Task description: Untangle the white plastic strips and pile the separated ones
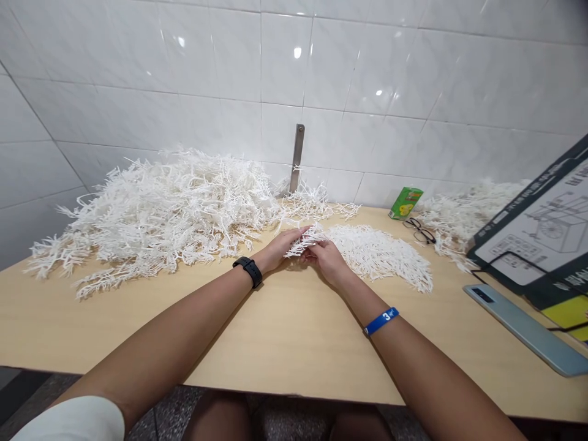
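Note:
White, thin branching sprigs, like artificial foliage, are between my hands at the middle of the table. My left hand is closed on the left part of the bunch. From the other side, my right hand pinches it near the lower edge; some of its fingertips are hidden. Just beyond my right hand lies a flat, fanned layer of similar sprigs. A large, tangled heap of white sprigs rises to the left of my left hand.
An upright metal strip stands by the tiled wall. Toward the right are a green box, eyeglasses, more white sprigs, a large printed carton and a phone. The wooden table's front edge is near me.

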A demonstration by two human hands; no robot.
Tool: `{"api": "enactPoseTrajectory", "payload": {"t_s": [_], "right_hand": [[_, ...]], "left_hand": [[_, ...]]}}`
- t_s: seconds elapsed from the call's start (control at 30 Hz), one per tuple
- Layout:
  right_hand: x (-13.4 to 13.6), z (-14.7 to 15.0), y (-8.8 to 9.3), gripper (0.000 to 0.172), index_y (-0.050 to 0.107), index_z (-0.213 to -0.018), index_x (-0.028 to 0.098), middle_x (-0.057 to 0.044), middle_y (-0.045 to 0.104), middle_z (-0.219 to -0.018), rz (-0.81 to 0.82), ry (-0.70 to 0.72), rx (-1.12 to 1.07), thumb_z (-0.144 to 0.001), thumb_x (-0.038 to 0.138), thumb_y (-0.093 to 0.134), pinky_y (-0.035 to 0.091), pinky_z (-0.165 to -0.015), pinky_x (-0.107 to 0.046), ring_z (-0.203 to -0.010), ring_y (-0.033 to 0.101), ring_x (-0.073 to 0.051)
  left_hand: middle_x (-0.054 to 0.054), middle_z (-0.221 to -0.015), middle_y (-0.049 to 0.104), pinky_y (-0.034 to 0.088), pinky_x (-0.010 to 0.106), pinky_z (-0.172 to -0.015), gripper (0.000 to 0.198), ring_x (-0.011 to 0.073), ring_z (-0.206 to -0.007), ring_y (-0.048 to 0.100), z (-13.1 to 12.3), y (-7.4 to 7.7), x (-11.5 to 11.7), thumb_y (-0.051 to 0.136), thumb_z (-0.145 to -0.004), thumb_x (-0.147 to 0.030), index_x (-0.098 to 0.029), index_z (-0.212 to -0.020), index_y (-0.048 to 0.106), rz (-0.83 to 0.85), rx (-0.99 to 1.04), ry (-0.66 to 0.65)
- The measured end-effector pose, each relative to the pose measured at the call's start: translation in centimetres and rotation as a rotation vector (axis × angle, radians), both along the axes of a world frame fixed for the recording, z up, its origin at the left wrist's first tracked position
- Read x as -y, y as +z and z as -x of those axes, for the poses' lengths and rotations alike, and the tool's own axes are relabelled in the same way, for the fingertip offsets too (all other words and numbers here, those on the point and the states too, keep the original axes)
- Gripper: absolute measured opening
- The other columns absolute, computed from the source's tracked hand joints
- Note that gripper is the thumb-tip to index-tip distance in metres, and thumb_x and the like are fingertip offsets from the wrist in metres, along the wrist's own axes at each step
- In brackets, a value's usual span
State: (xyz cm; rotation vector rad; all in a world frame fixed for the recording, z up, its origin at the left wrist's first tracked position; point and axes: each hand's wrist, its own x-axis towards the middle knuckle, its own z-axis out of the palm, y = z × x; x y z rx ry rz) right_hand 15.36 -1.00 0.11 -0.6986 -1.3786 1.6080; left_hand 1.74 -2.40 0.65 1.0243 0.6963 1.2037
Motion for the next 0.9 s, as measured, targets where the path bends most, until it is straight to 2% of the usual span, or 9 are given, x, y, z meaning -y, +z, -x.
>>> {"api": "enactPoseTrajectory", "payload": {"t_s": [0.07,0.13,0.2,0.3,0.43,0.53,0.7,0.9], "right_hand": [[0.1,-0.1,0.2,0.035,0.061,-0.066,0.018,0.0,0.061,-0.062,0.013,0.028,0.0,-0.06,0.049,0.077,0.044,-0.052,-0.026,-0.052,0.054,-0.012],[0.2,-0.3,0.3,0.039,0.06,-0.066,0.018,0.001,0.061,-0.062,0.012,0.034,-0.006,-0.058,0.051,0.079,0.043,-0.051,-0.026,-0.052,0.053,-0.011],[0.1,-0.4,0.2,0.038,0.06,-0.065,0.018,0.002,0.061,-0.06,-0.011,0.016,0.006,-0.056,0.048,0.081,0.044,-0.052,-0.025,-0.053,0.053,-0.011],[-0.2,-0.3,-0.1,0.033,0.06,-0.066,0.019,0.002,0.06,-0.057,-0.054,-0.016,0.056,-0.058,0.043,0.08,0.044,-0.053,-0.026,-0.054,0.053,-0.012],[-0.3,0.0,-0.4,0.025,0.061,-0.066,0.018,0.001,0.059,-0.056,-0.092,-0.021,0.114,-0.062,0.037,0.076,0.045,-0.054,-0.028,-0.052,0.054,-0.013],[-0.2,0.1,-0.5,0.027,0.061,-0.066,0.017,0.0,0.061,-0.058,-0.099,-0.001,0.116,-0.064,0.04,0.075,0.045,-0.055,-0.028,-0.053,0.054,-0.013],[-0.3,-0.1,-0.4,0.033,0.064,-0.073,0.016,0.001,0.061,-0.061,-0.082,0.005,0.071,-0.063,0.044,0.077,0.043,-0.054,-0.026,-0.054,0.053,-0.011],[0.0,-0.1,-0.1,0.028,0.061,-0.075,0.018,0.001,0.059,-0.063,-0.092,0.016,0.107,-0.067,0.042,0.073,0.043,-0.056,-0.027,-0.055,0.053,-0.012]], "left_hand": [[0.002,-0.056,0.056,0.044,0.025,-0.053,0.033,0.0124,-0.052,0.055,0.0,0.2,0.3,0.064,-0.082,-0.041,-0.014,-0.065,0.059,-0.057,-0.067,-0.037],[0.002,-0.057,0.057,0.045,0.025,-0.056,0.031,0.0126,-0.055,0.056,0.0,0.3,0.4,0.064,-0.082,-0.04,-0.014,-0.064,0.06,-0.089,-0.104,-0.026],[0.004,-0.068,0.064,0.045,0.024,-0.059,0.025,0.0125,-0.059,0.058,0.1,0.3,0.4,0.067,-0.079,-0.037,-0.013,-0.079,0.067,-0.065,-0.101,0.017],[0.005,-0.081,0.069,0.047,0.025,-0.06,0.034,0.0138,-0.063,0.061,0.2,0.2,0.3,0.068,-0.079,-0.039,-0.014,-0.103,0.069,-0.011,-0.079,0.045],[0.005,-0.076,0.067,0.047,0.025,-0.053,0.041,0.0137,-0.057,0.059,0.2,0.0,0.1,0.065,-0.082,-0.044,-0.015,-0.11,0.067,0.015,-0.061,0.03],[0.004,-0.08,0.068,0.047,0.024,-0.052,0.043,0.0123,-0.056,0.059,0.2,-0.2,-0.2,0.068,-0.08,-0.044,-0.018,-0.115,0.064,0.01,-0.058,0.068],[0.003,-0.062,0.061,0.048,0.026,-0.053,0.042,0.0136,-0.052,0.058,0.2,-0.8,-0.7,0.069,-0.077,-0.048,-0.012,-0.099,0.067,-0.051,-0.088,-0.005],[0.004,-0.065,0.062,0.047,0.026,-0.052,0.035,0.0132,-0.051,0.057,0.3,-1.1,-0.8,0.068,-0.078,-0.045,-0.012,-0.089,0.065,-0.066,-0.031,0.0]]}}
